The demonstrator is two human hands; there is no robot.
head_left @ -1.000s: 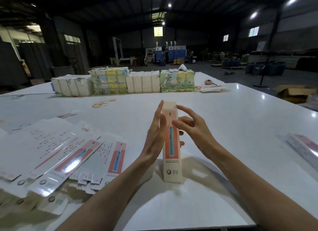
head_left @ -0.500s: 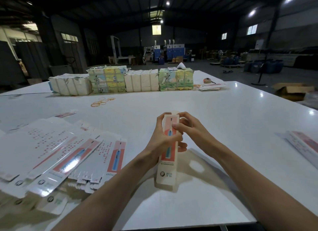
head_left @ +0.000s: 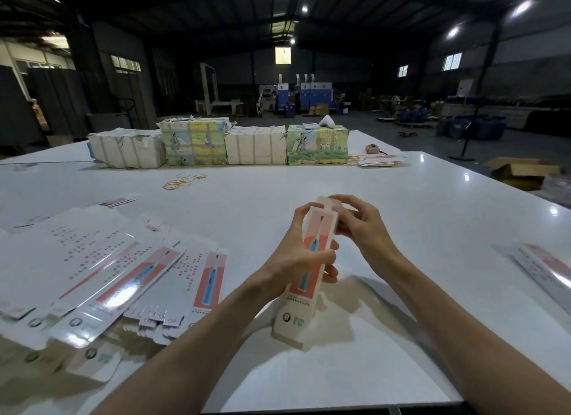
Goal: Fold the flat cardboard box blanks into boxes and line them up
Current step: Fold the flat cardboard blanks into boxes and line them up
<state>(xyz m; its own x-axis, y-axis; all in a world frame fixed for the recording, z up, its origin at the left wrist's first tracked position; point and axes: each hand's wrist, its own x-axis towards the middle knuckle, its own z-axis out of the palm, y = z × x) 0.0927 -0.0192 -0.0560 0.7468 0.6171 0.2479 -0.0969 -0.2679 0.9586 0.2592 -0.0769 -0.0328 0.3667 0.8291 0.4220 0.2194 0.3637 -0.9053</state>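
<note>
A long, narrow toothbrush box (head_left: 306,294), white with a pink panel, is held above the white table (head_left: 401,229), its far end raised. My left hand (head_left: 296,254) grips it round the middle. My right hand (head_left: 358,226) curls its fingers over the box's top end, on the flap there. A fanned pile of flat box blanks (head_left: 102,275) lies at the left. One more box (head_left: 547,269) of the same print lies at the right edge of the table.
Four wrapped bundles (head_left: 222,147) stand in a row along the far side of the table. Yellow rubber bands (head_left: 182,181) lie in front of them. A low stack of blanks (head_left: 380,160) sits at the far right, with an open carton (head_left: 519,172) on the floor beyond.
The box, upright under flat hands a second ago, has been lifted and tilted. My left hand has wrapped round its middle and my right hand has curled over the top end.
</note>
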